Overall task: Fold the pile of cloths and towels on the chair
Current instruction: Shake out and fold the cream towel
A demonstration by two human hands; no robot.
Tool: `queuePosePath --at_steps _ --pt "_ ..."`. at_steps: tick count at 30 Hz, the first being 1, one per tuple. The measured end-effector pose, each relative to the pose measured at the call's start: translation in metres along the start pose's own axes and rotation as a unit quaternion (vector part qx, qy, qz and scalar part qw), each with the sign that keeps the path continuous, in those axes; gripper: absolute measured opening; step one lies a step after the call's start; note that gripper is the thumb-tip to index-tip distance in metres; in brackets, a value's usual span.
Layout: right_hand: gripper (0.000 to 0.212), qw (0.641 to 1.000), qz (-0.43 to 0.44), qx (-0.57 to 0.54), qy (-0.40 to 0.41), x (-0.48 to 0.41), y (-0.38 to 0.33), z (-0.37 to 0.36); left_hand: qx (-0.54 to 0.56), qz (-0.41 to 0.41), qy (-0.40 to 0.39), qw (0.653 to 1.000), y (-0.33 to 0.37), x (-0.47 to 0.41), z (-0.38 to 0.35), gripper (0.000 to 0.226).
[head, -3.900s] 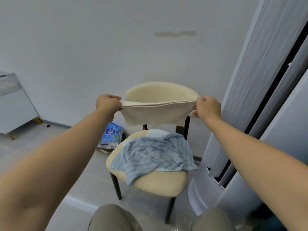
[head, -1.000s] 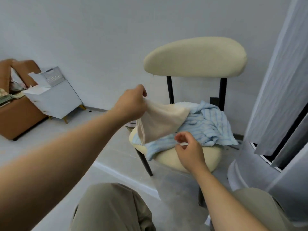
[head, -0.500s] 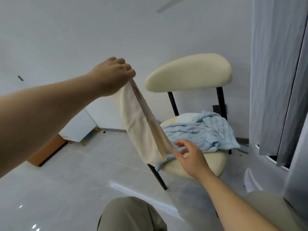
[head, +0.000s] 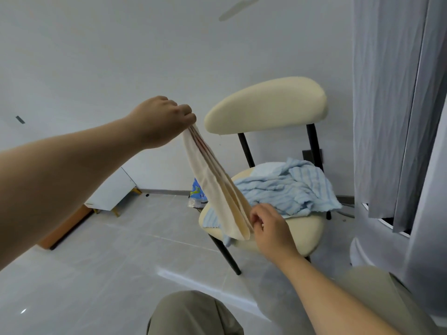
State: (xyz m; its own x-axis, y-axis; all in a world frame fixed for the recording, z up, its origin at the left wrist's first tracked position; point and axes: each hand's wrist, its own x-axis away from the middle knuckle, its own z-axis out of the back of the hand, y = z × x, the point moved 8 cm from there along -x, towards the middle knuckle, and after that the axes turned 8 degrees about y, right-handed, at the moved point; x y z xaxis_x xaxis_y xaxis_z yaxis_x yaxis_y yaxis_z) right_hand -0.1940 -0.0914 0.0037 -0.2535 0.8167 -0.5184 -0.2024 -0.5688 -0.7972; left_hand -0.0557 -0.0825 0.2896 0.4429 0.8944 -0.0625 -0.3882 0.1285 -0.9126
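From where I sit, the left hand (head: 164,119) is raised at about ten o'clock of the view's middle. Its fingers are curled tight round the bunched top end of a cream cloth (head: 212,182), knuckles towards me. The cloth hangs from that fist in long narrow folds and slants down towards five o'clock, with a thin reddish line showing along one fold near the top. Its lower end reaches the right hand (head: 271,228), which sits at about four o'clock of centre, in front of the front rim of the chair (head: 302,235). That hand's fingers are bent inwards, and the thumb and forefinger appear to nip the cloth's bottom edge, though the folds hide the exact contact, so I would not swear to it. The cloth is held in the air, clear of the seat, between the two hands. On the cream seat behind it lies a rumpled blue striped towel (head: 285,189), one corner drooping over the seat's edge at seven o'clock. The chair's padded backrest stands above it at twelve o'clock. A grey curtain (head: 387,93) fills the three o'clock side. On the floor at nine o'clock of the seat lies a blue packet (head: 197,191), partly behind the cloth, and further that way stands a white cabinet (head: 113,192). My view's six o'clock edge shows the person's knees (head: 193,313) in khaki trousers.
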Motion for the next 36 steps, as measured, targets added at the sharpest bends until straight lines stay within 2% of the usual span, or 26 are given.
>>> queuePosePath --at_steps 2,4,7,11,14,16,21,26,30,32,34,36 --pt "0.02 1.0 -0.01 0.019 0.019 -0.001 0.01 0.0 -0.002 0.0 -0.001 1.0 0.001 -0.003 -0.001 0.03" --pt "0.025 0.998 -0.061 0.014 0.015 -0.003 0.02 -0.004 -0.002 0.002 -0.003 1.0 0.001 -0.006 -0.002 0.03" --pt "0.034 0.983 -0.17 -0.061 -0.021 -0.001 0.028 -0.009 -0.003 0.003 -0.011 1.0 0.0 -0.009 -0.006 0.029" --pt "0.035 0.969 -0.221 -0.109 -0.026 0.004 0.029 -0.011 -0.004 0.007 -0.014 1.0 -0.003 -0.01 -0.011 0.028" --pt "0.051 0.947 -0.285 -0.146 -0.031 0.009 0.035 -0.016 0.006 0.012 -0.017 1.0 -0.005 -0.01 -0.013 0.03" --pt "0.054 0.938 -0.302 -0.169 -0.034 0.01 0.038 -0.02 0.015 0.015 -0.014 1.0 -0.005 -0.01 -0.014 0.031" --pt "0.057 0.957 -0.273 -0.056 -0.074 0.011 0.046 -0.023 0.033 0.015 -0.016 0.999 0.001 -0.007 -0.019 0.035" --pt "0.022 0.963 -0.2 0.043 -0.176 -0.007 0.034 -0.007 0.041 0.032 -0.041 0.998 -0.004 0.005 -0.023 0.028" --pt "0.036 0.963 -0.147 0.111 -0.197 -0.046 0.012 0.035 0.067 0.099 -0.091 0.989 -0.018 0.029 -0.038 0.031" --pt "0.041 0.955 -0.105 0.172 -0.218 -0.071 -0.002 0.055 0.092 0.137 -0.107 0.98 -0.021 0.044 -0.049 0.034" --pt "0.051 0.929 -0.067 0.23 -0.282 -0.089 -0.021 0.07 0.132 0.176 -0.113 0.969 -0.023 0.059 -0.06 0.038" --pt "0.043 0.902 -0.069 0.242 -0.35 -0.102 -0.04 0.085 0.168 0.206 -0.121 0.956 -0.022 0.072 -0.07 0.042"
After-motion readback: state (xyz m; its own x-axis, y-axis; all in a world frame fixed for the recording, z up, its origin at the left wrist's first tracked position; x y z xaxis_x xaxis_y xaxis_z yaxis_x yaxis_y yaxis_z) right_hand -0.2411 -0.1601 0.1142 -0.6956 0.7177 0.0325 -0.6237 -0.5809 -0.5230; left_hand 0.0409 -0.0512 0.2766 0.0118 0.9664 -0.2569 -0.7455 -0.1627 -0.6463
